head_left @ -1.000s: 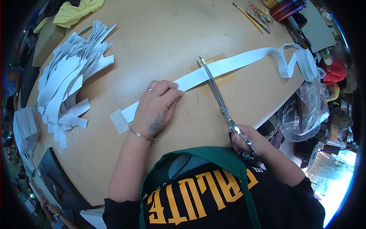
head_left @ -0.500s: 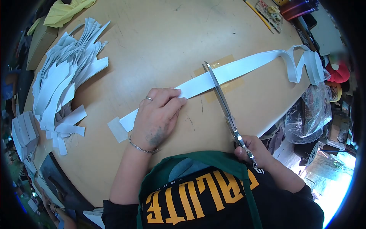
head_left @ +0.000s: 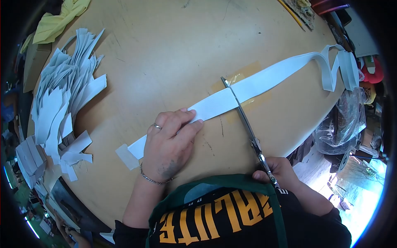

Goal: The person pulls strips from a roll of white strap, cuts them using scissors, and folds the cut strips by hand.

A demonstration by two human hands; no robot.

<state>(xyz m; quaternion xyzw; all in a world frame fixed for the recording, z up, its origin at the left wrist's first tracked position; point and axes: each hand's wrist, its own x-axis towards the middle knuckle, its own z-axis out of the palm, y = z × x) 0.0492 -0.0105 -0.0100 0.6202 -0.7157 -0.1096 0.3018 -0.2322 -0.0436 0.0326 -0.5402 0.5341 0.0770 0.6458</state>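
Note:
A long white strip [head_left: 275, 79] of fabric or elastic runs slantwise over the table. My left hand [head_left: 171, 138] holds it down near its lower left end, thumb and fingertips at the strip's edges, palm hiding part of it. My right hand [head_left: 279, 171] is closed round the handles of metal scissors [head_left: 250, 131]. Their blades lie across the strip, over a patch of brown tape [head_left: 252, 70] on the table, and look nearly closed together. A small pale piece of tape [head_left: 127, 157] lies at the strip's left end.
At the left lies a heap of cut white strips [head_left: 68, 99], with a folded white bundle [head_left: 31, 159] below it. A yellow cloth [head_left: 60, 22] is at the upper left, a pencil [head_left: 292, 15] at the upper right. Clear plastic wrap [head_left: 341, 122] hangs by the right table edge.
The scissor blades have come together across the strip; before, they stood slightly apart. My left hand keeps its place on the strip. The whole view has shifted a little.

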